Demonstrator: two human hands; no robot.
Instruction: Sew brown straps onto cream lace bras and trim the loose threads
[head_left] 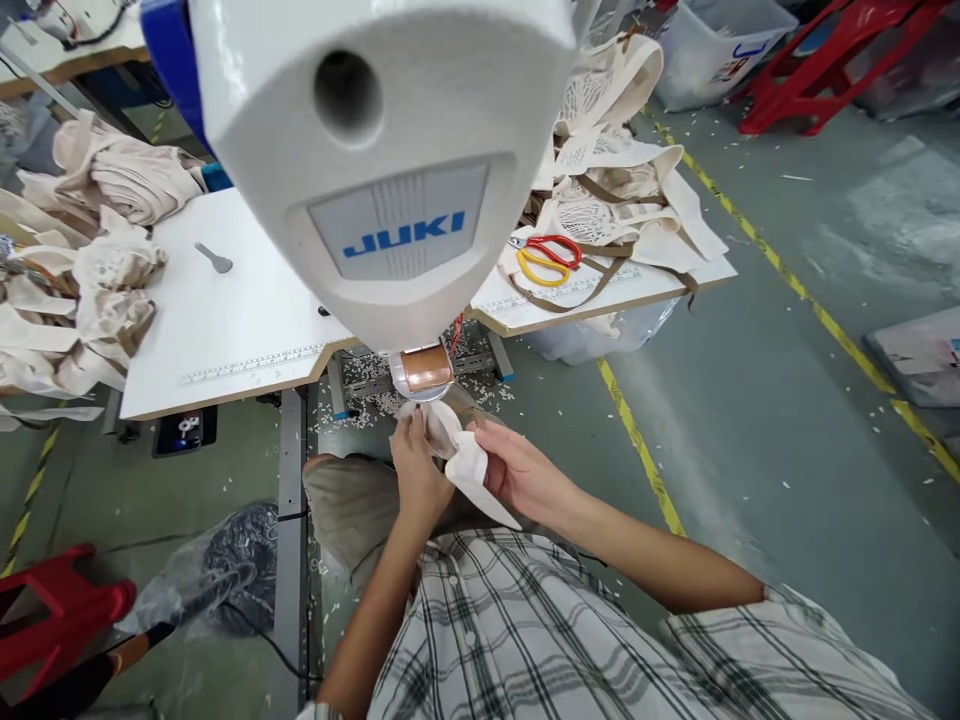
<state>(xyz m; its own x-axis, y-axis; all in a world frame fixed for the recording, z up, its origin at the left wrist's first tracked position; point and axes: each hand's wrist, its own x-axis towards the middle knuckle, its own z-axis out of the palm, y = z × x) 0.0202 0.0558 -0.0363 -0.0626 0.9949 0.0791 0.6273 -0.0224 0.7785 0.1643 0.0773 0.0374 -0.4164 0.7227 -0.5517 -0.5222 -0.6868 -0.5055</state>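
Observation:
Both of my hands hold a strip of cream fabric [471, 468] close in front of my body, just below the head of a white JUKI sewing machine [405, 215]. My left hand [416, 470] pinches the fabric near the copper-coloured round part [426, 368] at the machine's lower end. Fingers of my right hand [525, 473] are closed on the fabric's right side, and a pointed end hangs below them. The machine head hides its needle area.
Red- and yellow-handled scissors [551, 258] lie on the right table beside piled cream net bags [600, 190]. On the left table are a small grey flat tool [214, 258] and heaped fabric [82, 270]. A red stool [67, 620] stands at lower left, plastic-wrapped material [240, 565] beside it.

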